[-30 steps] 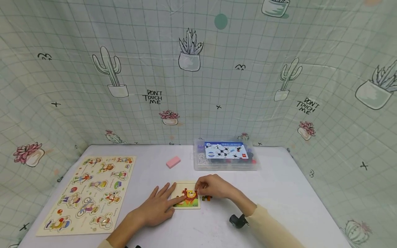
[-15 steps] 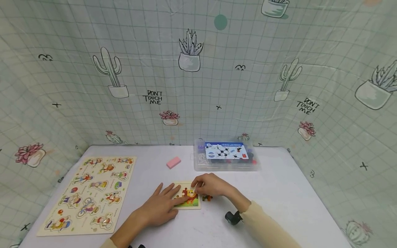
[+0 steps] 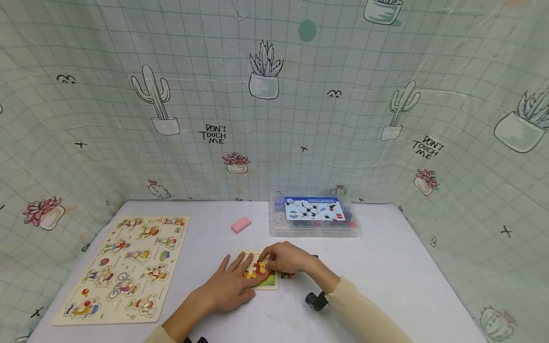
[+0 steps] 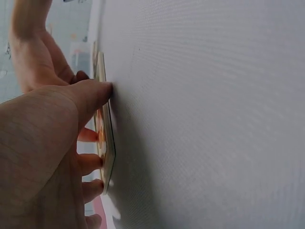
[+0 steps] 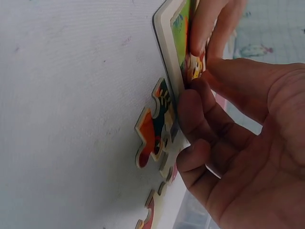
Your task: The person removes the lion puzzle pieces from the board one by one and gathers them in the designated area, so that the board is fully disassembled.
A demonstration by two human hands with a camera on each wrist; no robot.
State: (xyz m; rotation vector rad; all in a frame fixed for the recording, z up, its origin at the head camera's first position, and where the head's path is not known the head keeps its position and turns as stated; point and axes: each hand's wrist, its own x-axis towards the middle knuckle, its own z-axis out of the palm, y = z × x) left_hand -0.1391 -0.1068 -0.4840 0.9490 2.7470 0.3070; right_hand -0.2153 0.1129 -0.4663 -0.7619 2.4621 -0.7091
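Observation:
A small wooden jigsaw board [image 3: 269,288] with a lion picture lies on the table in front of me. My left hand [image 3: 227,288] rests on it, fingers spread over its left part and the thumb [image 4: 95,93] at its near edge. At the picture's right side, thumb and index finger of my right hand [image 3: 286,257] pinch a yellow-and-red puzzle piece [image 5: 196,66] low over the board. The right hand's other fingers curl beside the board's rim. Loose puzzle pieces [image 5: 156,121] lie on the table just right of the board, partly under the right hand.
A large wooden board with picture figures [image 3: 124,267] lies on the left. Behind the jigsaw sit a pink block [image 3: 241,224] and a clear plastic case [image 3: 315,233] with a blue-and-white label. A patterned cloth [image 3: 274,143] hangs around the table.
My right hand has moved a little left over the lion picture, fingers still pinched. The left hand has slid slightly right on the board, covering more of it.

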